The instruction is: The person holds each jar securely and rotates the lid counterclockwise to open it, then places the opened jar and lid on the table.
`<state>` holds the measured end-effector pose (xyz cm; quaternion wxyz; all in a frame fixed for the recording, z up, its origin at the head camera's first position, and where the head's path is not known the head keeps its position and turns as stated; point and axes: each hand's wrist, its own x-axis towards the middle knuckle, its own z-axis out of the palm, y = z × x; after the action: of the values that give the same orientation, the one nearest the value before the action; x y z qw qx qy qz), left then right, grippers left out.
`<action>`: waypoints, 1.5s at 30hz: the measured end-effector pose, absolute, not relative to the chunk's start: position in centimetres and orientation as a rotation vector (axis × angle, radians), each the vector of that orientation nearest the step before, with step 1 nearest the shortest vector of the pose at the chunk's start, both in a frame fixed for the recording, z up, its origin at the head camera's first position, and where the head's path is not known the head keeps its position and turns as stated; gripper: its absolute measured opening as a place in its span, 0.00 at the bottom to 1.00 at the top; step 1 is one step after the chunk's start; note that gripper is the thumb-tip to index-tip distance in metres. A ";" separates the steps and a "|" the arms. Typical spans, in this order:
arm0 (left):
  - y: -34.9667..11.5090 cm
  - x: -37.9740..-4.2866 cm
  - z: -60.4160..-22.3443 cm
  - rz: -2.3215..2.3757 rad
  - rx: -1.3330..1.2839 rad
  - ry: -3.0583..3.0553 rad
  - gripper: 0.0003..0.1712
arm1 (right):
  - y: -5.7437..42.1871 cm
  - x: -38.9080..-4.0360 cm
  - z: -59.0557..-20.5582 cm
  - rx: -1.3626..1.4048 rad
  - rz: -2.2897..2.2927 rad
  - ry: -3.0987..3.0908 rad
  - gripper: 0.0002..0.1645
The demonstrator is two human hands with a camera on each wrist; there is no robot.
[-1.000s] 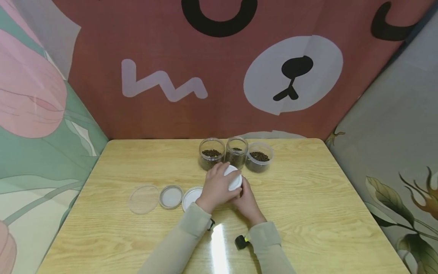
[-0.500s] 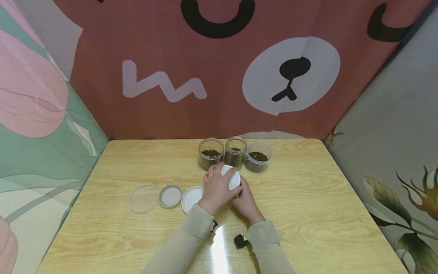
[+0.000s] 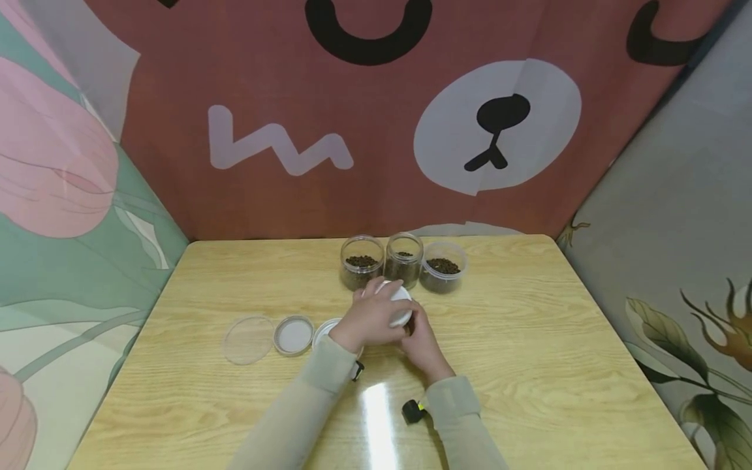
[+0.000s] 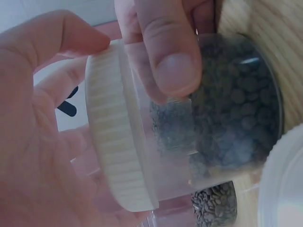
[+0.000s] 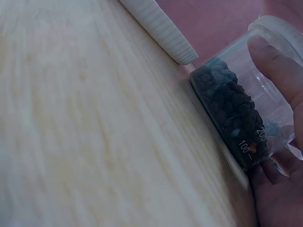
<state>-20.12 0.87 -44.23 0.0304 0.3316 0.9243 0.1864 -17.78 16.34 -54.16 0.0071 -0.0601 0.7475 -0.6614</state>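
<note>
One clear jar [image 4: 208, 127] of dark pellets, ribbed white lid [image 4: 116, 127], both hands' grip curled round it

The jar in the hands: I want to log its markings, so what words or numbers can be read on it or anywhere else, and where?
"100" on the clear wall of the jar, beside a scale tick, in the right wrist view.
"200" just above it on the same scale.
A further figure higher up starts with "3"; the rest is hidden.
The white lid bears no text.
The cloth backdrop shows only cartoon shapes, no words.
</note>
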 end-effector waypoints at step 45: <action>1.3 -20.2 -45.7 0.653 0.935 2.987 0.27 | 15.9 -16.6 -50.6 -0.276 -1.948 2.442 0.47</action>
<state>-20.15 1.29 -45.66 -0.0277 0.2925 0.9338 0.2040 -16.57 15.94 -50.63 0.0027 -0.0881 0.7787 -0.6212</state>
